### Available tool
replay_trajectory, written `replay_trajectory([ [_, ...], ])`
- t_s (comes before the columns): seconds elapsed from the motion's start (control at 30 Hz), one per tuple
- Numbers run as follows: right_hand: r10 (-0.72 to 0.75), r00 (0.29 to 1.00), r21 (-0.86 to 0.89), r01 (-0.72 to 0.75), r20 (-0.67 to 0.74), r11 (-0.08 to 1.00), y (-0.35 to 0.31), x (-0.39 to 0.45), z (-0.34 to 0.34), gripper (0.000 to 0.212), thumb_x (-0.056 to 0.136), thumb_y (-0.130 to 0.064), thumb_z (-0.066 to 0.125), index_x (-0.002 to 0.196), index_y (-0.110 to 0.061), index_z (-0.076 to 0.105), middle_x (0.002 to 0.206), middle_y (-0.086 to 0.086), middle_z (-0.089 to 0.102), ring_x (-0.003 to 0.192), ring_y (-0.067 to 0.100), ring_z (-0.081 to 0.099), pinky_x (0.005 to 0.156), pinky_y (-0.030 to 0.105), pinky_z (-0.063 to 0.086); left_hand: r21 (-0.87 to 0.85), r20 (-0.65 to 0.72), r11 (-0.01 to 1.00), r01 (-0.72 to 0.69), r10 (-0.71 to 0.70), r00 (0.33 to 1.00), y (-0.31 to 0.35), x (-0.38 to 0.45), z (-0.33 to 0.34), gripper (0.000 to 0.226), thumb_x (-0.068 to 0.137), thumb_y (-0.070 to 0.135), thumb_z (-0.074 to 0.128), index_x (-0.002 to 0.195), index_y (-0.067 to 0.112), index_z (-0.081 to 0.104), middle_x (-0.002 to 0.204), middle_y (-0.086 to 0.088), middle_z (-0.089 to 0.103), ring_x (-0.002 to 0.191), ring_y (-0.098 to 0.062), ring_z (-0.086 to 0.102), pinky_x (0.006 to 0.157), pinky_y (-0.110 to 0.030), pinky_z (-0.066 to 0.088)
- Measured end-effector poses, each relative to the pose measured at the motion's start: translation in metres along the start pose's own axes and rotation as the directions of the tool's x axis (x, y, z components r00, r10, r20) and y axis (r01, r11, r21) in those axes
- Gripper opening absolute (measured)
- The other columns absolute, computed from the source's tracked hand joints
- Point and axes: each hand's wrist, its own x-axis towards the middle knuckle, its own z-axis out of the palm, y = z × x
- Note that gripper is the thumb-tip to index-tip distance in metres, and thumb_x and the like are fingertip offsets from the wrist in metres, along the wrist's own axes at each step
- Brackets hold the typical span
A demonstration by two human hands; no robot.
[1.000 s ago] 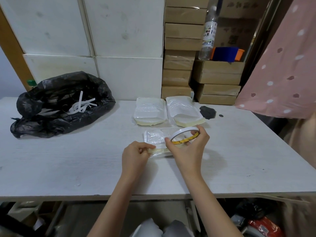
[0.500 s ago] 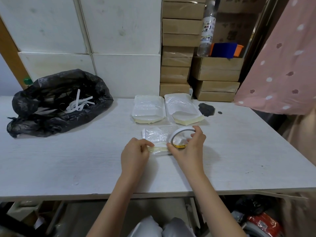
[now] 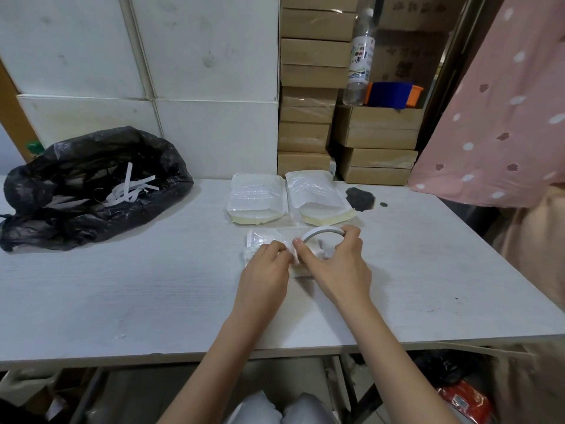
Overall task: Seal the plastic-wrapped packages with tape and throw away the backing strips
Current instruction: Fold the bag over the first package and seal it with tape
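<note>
Clear plastic crinkles under both our hands at the middle of the table, a little toward its near edge. Our right hand (image 3: pixel 337 267) curls thumb and fingers round the tape roll (image 3: pixel 321 234), held on edge over the small package (image 3: pixel 266 240). Our left hand (image 3: pixel 264 270) has its fingertips bent down onto the package; whether they pinch the tape end or only press, we cannot tell. The package lies with its long axis left to right, directly beneath the hands, the left hand over its middle and the roll at its right end. We judge the next pull of tape runs along that axis. Two larger packages (image 3: pixel 256 195) lie side by side just behind, toward the far edge. Well apart at the far left corner sits the black rubbish bag (image 3: pixel 76 191), white backing strips (image 3: pixel 130 188) showing in its mouth.
</note>
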Motion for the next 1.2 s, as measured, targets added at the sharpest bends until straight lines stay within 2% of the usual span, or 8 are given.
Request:
replay_trajectory([
  [0.13,-0.088,0.993,0.097,0.095,-0.073,0.991,-0.002,0.001,-0.003,0.078,0.067,-0.055,0.072,0.121,-0.014,0.032,0.117,0.002,0.045,0.098,0.021,0.056,0.072,0.028,0.041,-0.081,0.035,0.996,0.038,-0.035,0.999,-0.003,-0.005,0.0,0.022,0.077,0.008,0.046,0.086,0.01,0.066,0.092,-0.005,0.063,0.076,-0.026,0.061,0.047,-0.033,0.05],
  [0.23,-0.145,0.981,0.131,0.162,-0.131,0.978,-0.004,-0.006,-0.001,0.085,0.064,-0.049,0.076,0.126,-0.013,0.031,0.123,-0.001,0.038,0.105,0.017,0.051,0.076,0.025,0.041,-0.107,0.041,0.992,0.066,-0.062,0.997,-0.001,-0.003,-0.002,0.019,0.075,0.002,0.049,0.083,0.008,0.064,0.089,-0.006,0.063,0.073,-0.027,0.06,0.048,-0.032,0.048],
  [0.37,-0.177,0.958,0.167,0.217,-0.228,0.962,-0.003,-0.007,0.001,0.085,0.058,-0.039,0.081,0.123,-0.007,0.036,0.113,-0.004,0.034,0.107,0.019,0.046,0.079,0.024,0.042,-0.113,0.037,0.991,0.066,-0.062,0.997,-0.003,-0.004,-0.001,0.02,0.077,0.001,0.049,0.086,0.009,0.065,0.087,-0.006,0.062,0.071,-0.027,0.058,0.05,-0.028,0.043],
  [0.6,-0.189,0.95,0.167,0.234,-0.248,0.958,0.02,0.011,-0.013,0.085,0.056,-0.028,0.084,0.123,-0.008,0.035,0.11,-0.006,0.028,0.11,0.02,0.041,0.084,0.023,0.039,-0.131,0.06,0.99,0.058,-0.051,0.997,-0.001,-0.005,-0.004,0.042,0.072,-0.004,0.052,0.1,0.02,0.07,0.092,-0.009,0.061,0.081,-0.028,0.061,0.054,-0.032,0.051],
  [0.8,-0.189,0.951,0.086,0.216,-0.245,0.973,0.039,0.015,-0.008,0.084,0.056,-0.028,0.085,0.118,-0.002,0.035,0.109,-0.001,0.029,0.108,0.027,0.043,0.079,0.029,0.042,-0.078,0.086,0.995,0.065,-0.059,0.995,0.0,-0.006,0.001,0.06,0.071,-0.015,0.059,0.112,0.027,0.068,0.103,-0.012,0.058,0.095,-0.03,0.059,0.061,-0.032,0.05],
  [0.93,-0.159,0.961,0.032,0.171,-0.224,0.985,0.045,0.015,0.001,0.09,0.054,-0.031,0.086,0.12,0.001,0.035,0.115,0.012,0.036,0.108,0.03,0.045,0.071,0.027,0.041,0.095,0.085,0.993,-0.072,0.064,0.994,0.001,-0.004,0.003,0.07,0.063,-0.017,0.041,0.106,0.029,0.071,0.09,-0.014,0.059,0.074,-0.03,0.058,0.047,-0.021,0.036],
  [1.1,-0.138,0.975,-0.039,0.133,-0.172,0.99,0.051,0.017,-0.004,0.093,0.054,-0.05,0.082,0.119,-0.005,0.034,0.115,0.009,0.037,0.101,0.024,0.048,0.068,0.034,0.048,0.189,0.095,0.967,-0.171,0.155,0.983,0.002,-0.002,0.004,0.074,0.068,-0.002,0.019,0.11,0.032,0.069,0.08,-0.013,0.056,0.061,-0.03,0.05,0.04,-0.025,0.041],
  [1.2,-0.109,0.991,0.037,0.113,-0.08,0.993,0.058,0.019,-0.019,0.07,0.062,-0.059,0.072,0.105,-0.018,0.033,0.108,0.002,0.042,0.091,0.018,0.052,0.065,0.03,0.044,0.256,0.102,0.942,-0.217,0.197,0.975,0.002,0.002,0.002,0.076,0.065,0.0,0.018,0.11,0.036,0.068,0.079,-0.012,0.057,0.058,-0.029,0.05,0.038,-0.024,0.036],
])
